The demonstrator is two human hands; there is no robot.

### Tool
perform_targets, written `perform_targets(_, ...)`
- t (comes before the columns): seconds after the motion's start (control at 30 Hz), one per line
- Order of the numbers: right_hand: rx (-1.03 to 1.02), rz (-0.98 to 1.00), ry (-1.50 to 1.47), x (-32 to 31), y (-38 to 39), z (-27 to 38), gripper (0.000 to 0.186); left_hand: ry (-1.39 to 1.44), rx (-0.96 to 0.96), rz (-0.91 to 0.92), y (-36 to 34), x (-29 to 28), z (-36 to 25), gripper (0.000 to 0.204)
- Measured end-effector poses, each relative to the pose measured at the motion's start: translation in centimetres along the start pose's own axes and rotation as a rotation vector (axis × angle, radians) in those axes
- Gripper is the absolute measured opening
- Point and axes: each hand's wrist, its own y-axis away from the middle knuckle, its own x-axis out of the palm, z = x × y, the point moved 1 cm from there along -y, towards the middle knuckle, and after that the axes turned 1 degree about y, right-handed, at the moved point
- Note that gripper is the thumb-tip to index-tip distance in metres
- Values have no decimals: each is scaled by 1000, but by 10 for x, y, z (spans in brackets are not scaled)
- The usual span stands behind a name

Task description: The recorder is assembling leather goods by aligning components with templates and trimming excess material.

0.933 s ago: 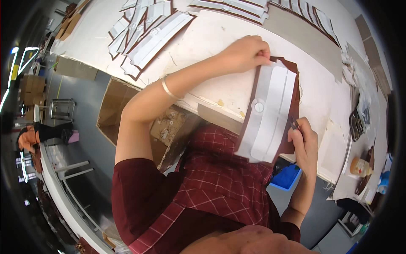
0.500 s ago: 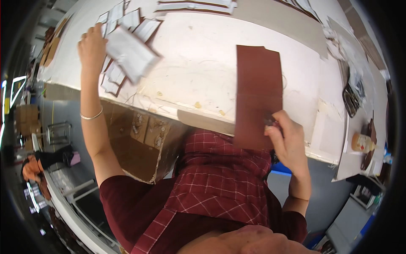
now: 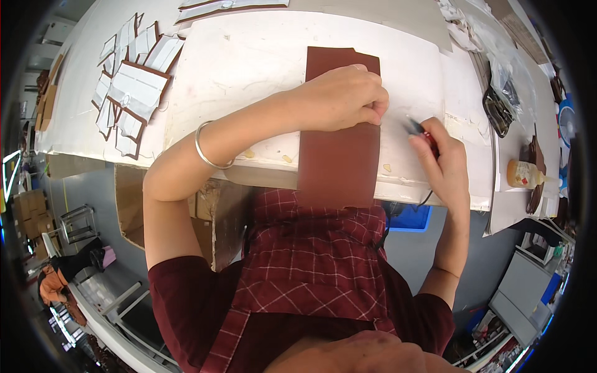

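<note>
A long brown panel [image 3: 339, 165], leather-like, lies over the front edge of the table, its near end hanging down against my apron. Across its upper part reaches my left hand [image 3: 345, 99], fingers curled and closed at the panel's right edge. My right hand [image 3: 444, 155] is just right of the panel, apart from it, closed around a small red-handled tool [image 3: 428, 138]. The tool's dark pointed tip is blurred and aims toward the panel; its exact kind cannot be made out. At the left is a loose pile of white pieces with brown borders [image 3: 138, 87].
More white and brown pieces [image 3: 227, 7] lie along the far side of the white table [image 3: 242, 62]. A bottle of yellowish liquid [image 3: 522, 174] and a black item [image 3: 497, 112] are at the right. Below the table's front edge stand a cardboard box [image 3: 227, 211] and a blue bin [image 3: 407, 217].
My left hand has let go of a white, brown-bordered piece on the left pile and moved right onto the brown panel. My right hand has moved off the panel with the tool.
</note>
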Motion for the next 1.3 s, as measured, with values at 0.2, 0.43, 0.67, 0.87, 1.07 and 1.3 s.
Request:
perform_targets(0.2, -204, 65, 218, 3, -10, 7, 28, 514, -238, 94, 6, -11, -5, 18)
perform_targets(0.43, -284, 127, 305, 6, -22, 14, 30, 545, -290, 70, 8, -7, -3, 21)
perform_targets(0.67, -224, 117, 93, 3, -7, 9, 28, 811, -264, -17, 13, -2, 3, 17)
perform_targets(0.87, -111, 66, -63, 6, 38, 12, 23, 779, -316, 36, 15, -7, -3, 17)
perform_targets(1.07, -126, 7, 95, 2, 6, 15, 25, 789, -284, 52, 16, -6, -4, 18)
perform_targets(1.3, -216, 137, 234, 2, -16, 18, 30, 821, -267, 31, 16, -4, -5, 19)
